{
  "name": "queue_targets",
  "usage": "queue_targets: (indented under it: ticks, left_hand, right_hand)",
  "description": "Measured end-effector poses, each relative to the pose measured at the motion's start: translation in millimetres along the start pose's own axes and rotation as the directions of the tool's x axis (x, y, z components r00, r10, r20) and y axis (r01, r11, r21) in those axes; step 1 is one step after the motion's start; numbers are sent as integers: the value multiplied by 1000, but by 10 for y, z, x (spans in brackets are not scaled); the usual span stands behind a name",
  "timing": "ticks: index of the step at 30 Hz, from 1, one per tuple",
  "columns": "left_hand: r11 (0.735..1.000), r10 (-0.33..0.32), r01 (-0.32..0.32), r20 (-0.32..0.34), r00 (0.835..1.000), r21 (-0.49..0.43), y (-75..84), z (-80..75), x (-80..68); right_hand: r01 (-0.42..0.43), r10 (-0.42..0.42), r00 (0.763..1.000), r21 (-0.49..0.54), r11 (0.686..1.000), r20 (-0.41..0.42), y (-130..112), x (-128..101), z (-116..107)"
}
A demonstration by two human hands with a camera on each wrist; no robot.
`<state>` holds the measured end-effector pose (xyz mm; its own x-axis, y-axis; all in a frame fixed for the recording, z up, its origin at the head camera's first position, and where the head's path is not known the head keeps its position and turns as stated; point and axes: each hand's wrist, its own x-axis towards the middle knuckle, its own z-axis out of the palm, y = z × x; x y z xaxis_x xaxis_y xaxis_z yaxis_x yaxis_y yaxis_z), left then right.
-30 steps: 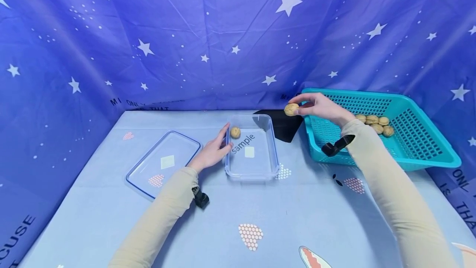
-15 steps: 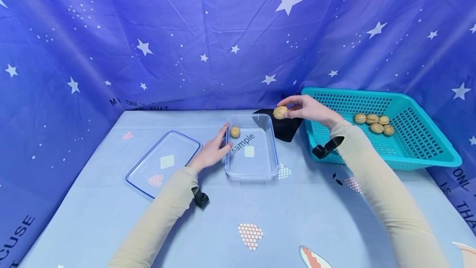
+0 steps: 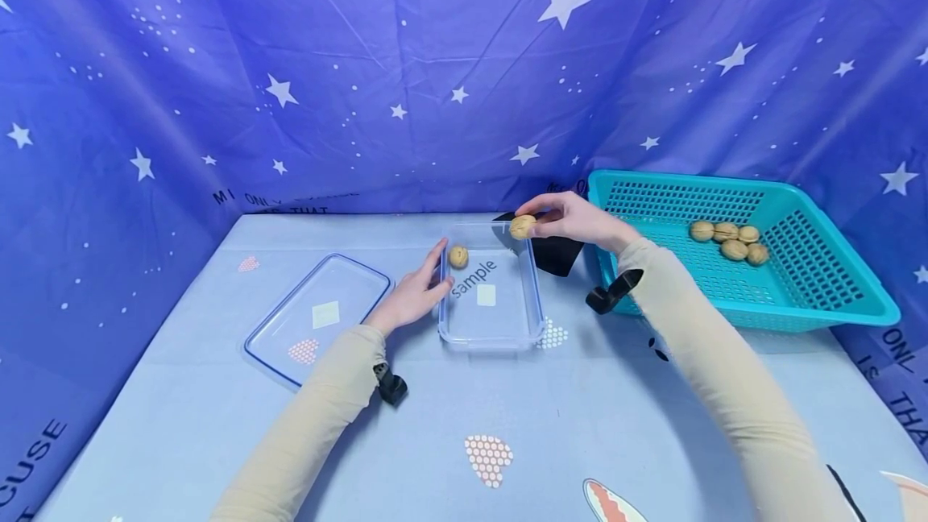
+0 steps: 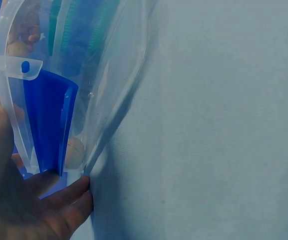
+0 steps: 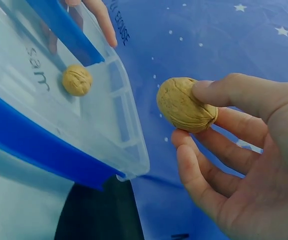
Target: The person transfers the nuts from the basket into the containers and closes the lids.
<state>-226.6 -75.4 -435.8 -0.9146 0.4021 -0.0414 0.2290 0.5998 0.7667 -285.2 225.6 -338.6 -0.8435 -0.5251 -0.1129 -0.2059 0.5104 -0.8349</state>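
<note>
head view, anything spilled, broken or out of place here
Nothing stands out. The clear container sits flat with one walnut inside, its lid lies beside it, and the other walnuts stay in the teal basket.

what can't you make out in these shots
- Head view: the black sheet is partly covered by the right hand and the box.
- Left wrist view: the walnut in the box is blurred through the wall; the left hand is cut off by the frame edge.
- Right wrist view: the held walnut has its far side under the fingers.
</note>
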Motion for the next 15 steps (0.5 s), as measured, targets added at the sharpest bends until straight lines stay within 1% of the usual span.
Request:
queue_targets:
  ticks: [4,7,11,15]
  left_hand:
    - [1000,3,-3,1,1000,-7,-12,8,6]
    - [1000,12,-12,-5,1000,-12,-19,17,8]
    - [1000,20,-20,-14,1000,-6,-19,21,5]
    - [1000,8,-9,-8,1000,-13,-6,15,-1]
  right_hand:
    - [11,-11,1000,8,1000,24,-14,45,74]
    - [2,-3,1000,22,1000,31,-18,78,139]
    - [5,-6,999,5,1000,41,-19,116,213]
    - [11,-11,999,4,1000,46,-37,144,262]
